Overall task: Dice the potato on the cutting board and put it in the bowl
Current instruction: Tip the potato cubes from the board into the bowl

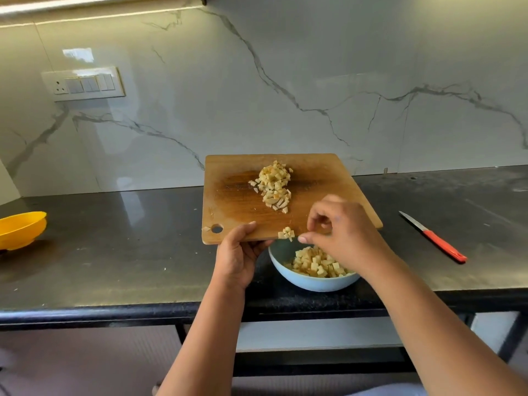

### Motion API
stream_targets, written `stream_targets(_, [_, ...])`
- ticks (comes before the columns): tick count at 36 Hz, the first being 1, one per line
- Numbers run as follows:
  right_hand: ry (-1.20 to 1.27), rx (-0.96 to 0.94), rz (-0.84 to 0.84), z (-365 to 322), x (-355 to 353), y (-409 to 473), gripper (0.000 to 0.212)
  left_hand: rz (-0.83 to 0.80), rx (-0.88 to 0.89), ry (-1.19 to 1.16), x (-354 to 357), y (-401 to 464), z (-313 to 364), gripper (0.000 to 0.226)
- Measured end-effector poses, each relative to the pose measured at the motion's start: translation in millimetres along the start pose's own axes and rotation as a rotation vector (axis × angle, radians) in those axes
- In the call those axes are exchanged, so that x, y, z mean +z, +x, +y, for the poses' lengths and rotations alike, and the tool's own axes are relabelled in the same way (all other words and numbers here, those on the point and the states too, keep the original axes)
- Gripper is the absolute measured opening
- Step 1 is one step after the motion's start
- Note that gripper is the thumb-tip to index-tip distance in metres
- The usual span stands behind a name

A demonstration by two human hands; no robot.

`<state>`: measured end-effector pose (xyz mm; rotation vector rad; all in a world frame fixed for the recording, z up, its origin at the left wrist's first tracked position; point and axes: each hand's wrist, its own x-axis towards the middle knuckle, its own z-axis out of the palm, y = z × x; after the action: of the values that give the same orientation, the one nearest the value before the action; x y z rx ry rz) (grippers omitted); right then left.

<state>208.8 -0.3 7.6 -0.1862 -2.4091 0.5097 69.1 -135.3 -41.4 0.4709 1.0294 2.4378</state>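
Diced potato (275, 186) heaped on tilted wooden cutting board (240, 195); more fills blue bowl (310, 282).

Illumination is moderate and even, supplied mainly by a light strip (94, 5) under the upper shelf. The glossy marble wall (314, 81) carries soft glare patches, and the dark desk (128, 252) reflects a pale sheen. Shadows are faint. The right hand (340, 232) shows slight motion blur. Straight edges bow toward the frame borders, indicating wide-angle distortion.
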Motion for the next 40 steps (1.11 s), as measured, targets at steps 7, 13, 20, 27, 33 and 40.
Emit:
stream_targets(7, [-0.002, -0.197, -0.193, -15, 26, 14, 0.02, -0.023, -0.009, -0.009, 0, -1, 0, 0.024])
stream_targets(13, [-0.039, -0.085, -0.274, 0, 8, -8, 0.008, 0.0, 0.01, 0.012, -1, 1, -1, 0.022])
stream_targets(20, [-0.071, -0.041, -0.26, 4, -10, 8, 0.034, 0.004, 0.013, 0.013, 3, -2, 0, 0.018])
stream_targets(27, [-0.08, -0.119, -0.183, -10, -9, 70, 0.027, 0.018, 0.014, 0.005, 1, -2, 0, 0.019])
stream_targets(33, [-0.125, -0.197, -0.238, -42, 35, 116, 0.057, 0.021, -0.001, -0.004, 0, -1, -1, 0.023])
stream_targets(40, [-0.29, -0.183, -0.214, -40, 46, 105, 0.026, 0.028, 0.006, -0.028, 0, -1, 0, 0.05])
